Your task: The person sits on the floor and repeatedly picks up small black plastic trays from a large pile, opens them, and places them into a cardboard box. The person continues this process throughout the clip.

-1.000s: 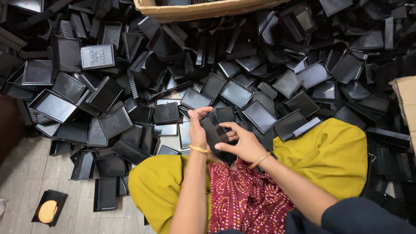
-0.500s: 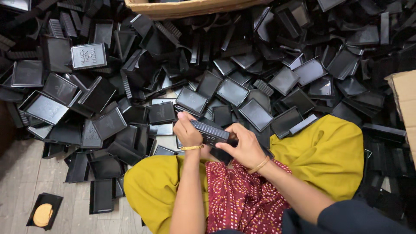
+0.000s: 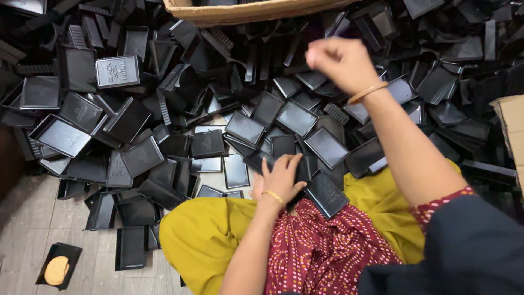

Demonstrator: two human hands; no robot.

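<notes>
Your left hand [image 3: 281, 177] lies flat, fingers spread, on a black tray [image 3: 275, 164] just past your knees, near the middle. Your right hand [image 3: 341, 60] is up at one o'clock, curled shut; you cannot tell if anything is inside. A cardboard box [image 3: 245, 10] sits at twelve o'clock, beyond the pile of black trays [image 3: 136, 109].

Black plastic trays [image 3: 297, 117] heaped all around my mustard-yellow trousers [image 3: 202, 235]. My tunic [image 3: 322, 257], between the trouser legs, is maroon with white dots. Gold bangles on both my wrists. Tan cardboard box [image 3: 245, 11] beyond the heap. Grey wood-grain floor [image 3: 33, 224] left of the trousers.
</notes>
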